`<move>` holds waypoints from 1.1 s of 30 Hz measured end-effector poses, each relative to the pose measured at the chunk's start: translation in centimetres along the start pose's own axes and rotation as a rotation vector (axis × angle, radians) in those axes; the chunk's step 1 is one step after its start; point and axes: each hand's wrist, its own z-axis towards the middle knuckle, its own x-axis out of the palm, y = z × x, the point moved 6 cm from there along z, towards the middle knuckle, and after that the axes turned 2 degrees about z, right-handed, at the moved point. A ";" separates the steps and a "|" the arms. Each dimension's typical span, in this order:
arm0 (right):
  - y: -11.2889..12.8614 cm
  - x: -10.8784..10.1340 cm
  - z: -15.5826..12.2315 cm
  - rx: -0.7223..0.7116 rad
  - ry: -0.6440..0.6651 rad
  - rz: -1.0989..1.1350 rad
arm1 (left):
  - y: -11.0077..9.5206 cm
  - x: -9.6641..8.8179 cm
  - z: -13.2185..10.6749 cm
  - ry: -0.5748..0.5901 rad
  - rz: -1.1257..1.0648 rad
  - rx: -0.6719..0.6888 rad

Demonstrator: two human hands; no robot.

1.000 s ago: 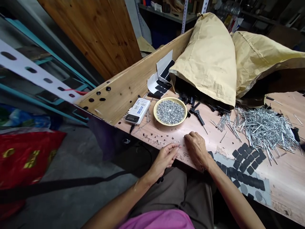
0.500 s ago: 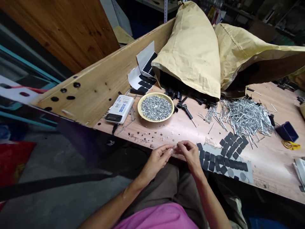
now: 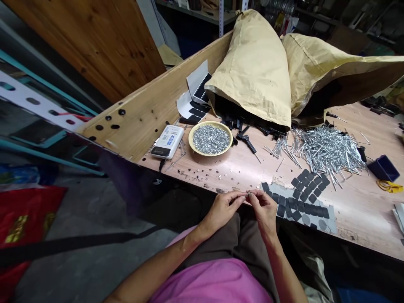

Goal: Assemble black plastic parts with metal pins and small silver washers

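Note:
My left hand (image 3: 227, 207) and my right hand (image 3: 262, 206) meet fingertip to fingertip at the near edge of the table. Both are closed in a pinch on something small, too tiny to make out. Just beyond them, small metal nuts (image 3: 220, 177) and dark bits lie scattered on the tabletop. A yellow bowl (image 3: 191, 147) heaped with small metal pieces (image 3: 211, 139) stands farther back. To the right of my right hand is a grey sheet (image 3: 330, 225) carrying black rounded pads (image 3: 301, 206).
A large pile of long metal screws or pins (image 3: 331, 149) lies at right, near a dark blue box (image 3: 384, 167). Open yellow sacks (image 3: 252, 71) spill black parts (image 3: 249, 143). A white power bank (image 3: 168, 141) lies left of the bowl, by a wooden side board (image 3: 139, 122).
Both hands have shifted slightly right in view, still held together. The camera view has turned a little, so more of the left side shows.

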 end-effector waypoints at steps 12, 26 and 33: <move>2.1 -0.9 -0.6 -0.376 0.114 -0.330 | -0.3 0.2 -0.3 0.047 -0.098 -0.097; 2.5 -1.8 0.0 -0.168 0.528 -0.205 | -1.2 1.1 -0.4 0.437 -0.059 -0.044; 3.3 -2.2 -1.0 -0.417 0.483 -0.393 | -1.1 1.6 -0.5 0.405 -0.090 -0.126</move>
